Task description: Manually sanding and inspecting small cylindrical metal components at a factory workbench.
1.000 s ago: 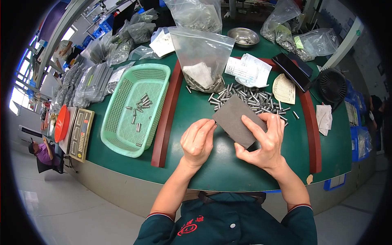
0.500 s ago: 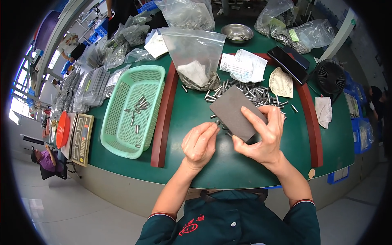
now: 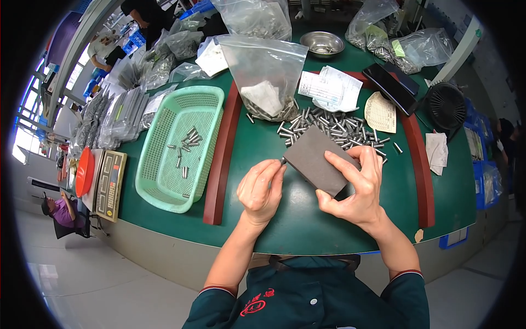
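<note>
Between both hands, above green table: grey abrasive block, long axis running upper-left to lower-right, far corner toward pile of steel pins
Right hand grips block, thumb on top face
Left hand pinches small pin at fingertips, touching block's left edge
Left wrist straight, fingers curled; green basket well left

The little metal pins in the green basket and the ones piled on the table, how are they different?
The pins in the green basket are few and spread apart; the pins on the table are many, heaped close together. The basket pins lie on pale green mesh; the table pins lie on the dark green table, just beyond the grey block the right hand holds. Both are small, shiny, silver cylinders.
</note>
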`<state>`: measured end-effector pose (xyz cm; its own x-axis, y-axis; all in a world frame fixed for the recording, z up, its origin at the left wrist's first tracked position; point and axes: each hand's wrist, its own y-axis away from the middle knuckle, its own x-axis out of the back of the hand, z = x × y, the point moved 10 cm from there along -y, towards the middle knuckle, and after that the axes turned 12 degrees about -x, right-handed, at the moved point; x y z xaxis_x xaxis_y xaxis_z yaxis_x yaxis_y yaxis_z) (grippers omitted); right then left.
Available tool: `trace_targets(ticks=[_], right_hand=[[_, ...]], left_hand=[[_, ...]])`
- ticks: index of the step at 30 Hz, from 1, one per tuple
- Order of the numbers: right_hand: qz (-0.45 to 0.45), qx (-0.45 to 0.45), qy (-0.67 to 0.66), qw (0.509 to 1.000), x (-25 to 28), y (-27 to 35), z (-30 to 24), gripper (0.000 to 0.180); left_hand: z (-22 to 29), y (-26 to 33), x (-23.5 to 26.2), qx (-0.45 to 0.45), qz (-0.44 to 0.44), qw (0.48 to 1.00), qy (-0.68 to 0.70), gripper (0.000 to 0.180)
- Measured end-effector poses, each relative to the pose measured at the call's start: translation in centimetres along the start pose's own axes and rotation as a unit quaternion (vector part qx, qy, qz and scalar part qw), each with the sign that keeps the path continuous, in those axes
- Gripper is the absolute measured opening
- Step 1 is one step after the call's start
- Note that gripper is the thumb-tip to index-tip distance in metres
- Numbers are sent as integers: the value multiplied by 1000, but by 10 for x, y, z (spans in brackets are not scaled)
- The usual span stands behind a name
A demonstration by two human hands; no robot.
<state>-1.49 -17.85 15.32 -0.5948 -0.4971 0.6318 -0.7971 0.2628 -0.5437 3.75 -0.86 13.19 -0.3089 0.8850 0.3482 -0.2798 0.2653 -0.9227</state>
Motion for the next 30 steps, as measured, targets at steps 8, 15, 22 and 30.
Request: trace_targets(ticks=[8, 15, 22, 30], right_hand=[[12, 11, 6, 1000, -3, 2, -5, 60], [27, 30, 13, 999, 0, 3, -8, 62], [22, 15, -1, 1000, 5, 2, -4, 62], [7, 10, -6, 1000, -1, 4, -4, 62]], left_hand=[[3, -1, -1, -1, -1, 1000, 0, 24], [6, -4, 2, 1, 8, 1000, -1, 24], [-3, -2, 6, 15, 7, 1000, -17, 24], [1, -1, 5, 1, 9, 1000, -13, 25]])
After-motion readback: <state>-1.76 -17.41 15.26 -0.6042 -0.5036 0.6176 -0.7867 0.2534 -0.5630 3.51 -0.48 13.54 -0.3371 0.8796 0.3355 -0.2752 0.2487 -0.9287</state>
